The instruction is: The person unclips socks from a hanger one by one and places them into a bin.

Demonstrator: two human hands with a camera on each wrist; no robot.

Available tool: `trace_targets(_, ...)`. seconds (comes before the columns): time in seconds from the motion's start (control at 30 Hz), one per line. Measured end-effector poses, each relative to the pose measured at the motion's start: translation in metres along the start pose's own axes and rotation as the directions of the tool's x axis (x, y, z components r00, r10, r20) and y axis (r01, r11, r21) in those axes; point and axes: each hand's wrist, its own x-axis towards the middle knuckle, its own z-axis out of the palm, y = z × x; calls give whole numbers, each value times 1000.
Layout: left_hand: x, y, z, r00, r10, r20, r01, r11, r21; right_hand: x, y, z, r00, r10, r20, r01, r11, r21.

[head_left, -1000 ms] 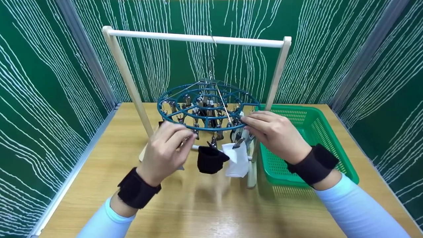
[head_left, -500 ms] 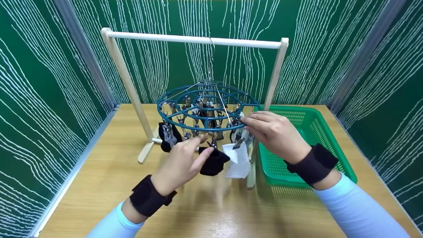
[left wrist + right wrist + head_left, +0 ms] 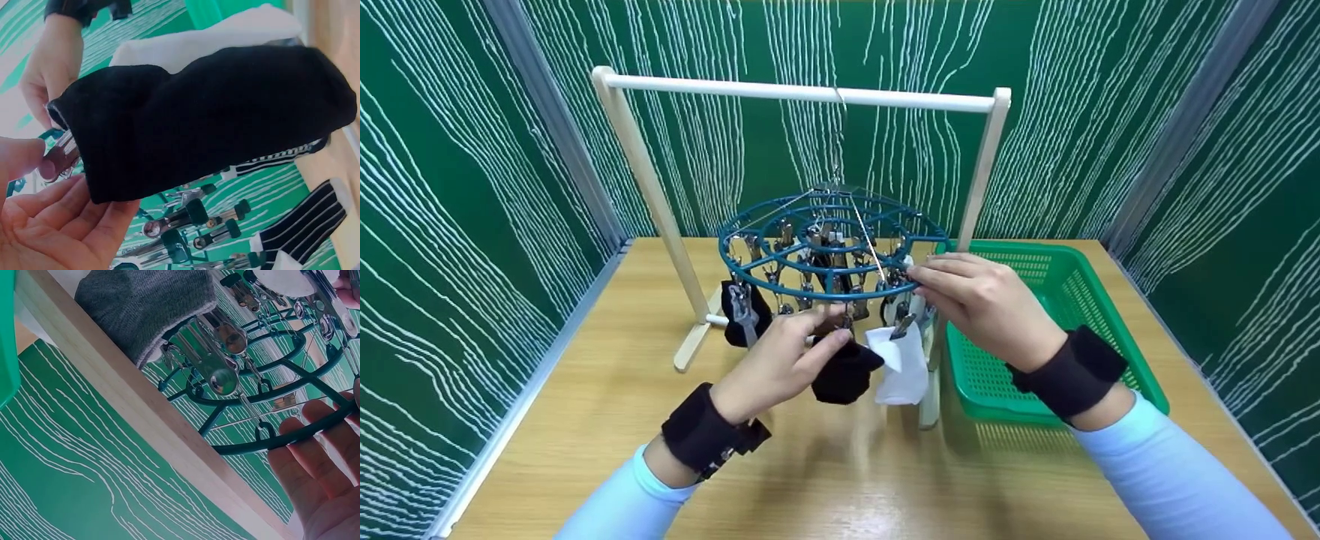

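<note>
A round teal clip hanger (image 3: 780,259) hangs from a wooden rack (image 3: 802,92). My left hand (image 3: 832,331) pinches the metal clip (image 3: 59,160) that holds a black sock (image 3: 842,377) at the hanger's near edge; thumb and fingers close on the clip just above the sock (image 3: 214,118). A white sock (image 3: 901,369) hangs right beside it. At the hanger's right rim, my right hand (image 3: 919,276) grips the teal ring (image 3: 281,439), and its fingers (image 3: 315,458) curl under the ring. Another black sock (image 3: 742,306) hangs on the left side.
A green plastic basket (image 3: 1065,300) sits on the wooden table (image 3: 607,420) to the right of the rack. A grey sock (image 3: 152,304) hangs near the rack's right post (image 3: 979,180). A striped sock (image 3: 298,225) hangs further round. Green patterned walls enclose the table.
My left hand left the hanger's left rim, moved right and down, and now pinches the clip over the black sock. The right hand has stayed on the ring.
</note>
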Motion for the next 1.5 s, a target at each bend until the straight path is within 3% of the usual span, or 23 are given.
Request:
trace_targets(0.43,2,1,5,982,-60,-177,51,997,-53,-6,-3,3,1000,5,-31,-5,1000,-10)
trace_targets(0.77,2,6,8,977,-62,-204,53,997,-47,-21,-20,3,994,18,-112,-20,1000,-16)
trace_targets(1.0,3,4,11,976,-46,-214,33,997,-63,-38,-44,8,983,38,-178,-30,998,52)
trace_targets(1.27,4,1,15,972,-31,-234,19,998,-53,-60,-59,36,989,126,-81,-110,978,177)
trace_targets(1.5,6,-1,17,975,-65,-214,50,996,-77,-71,-63,67,974,221,46,-223,915,337)
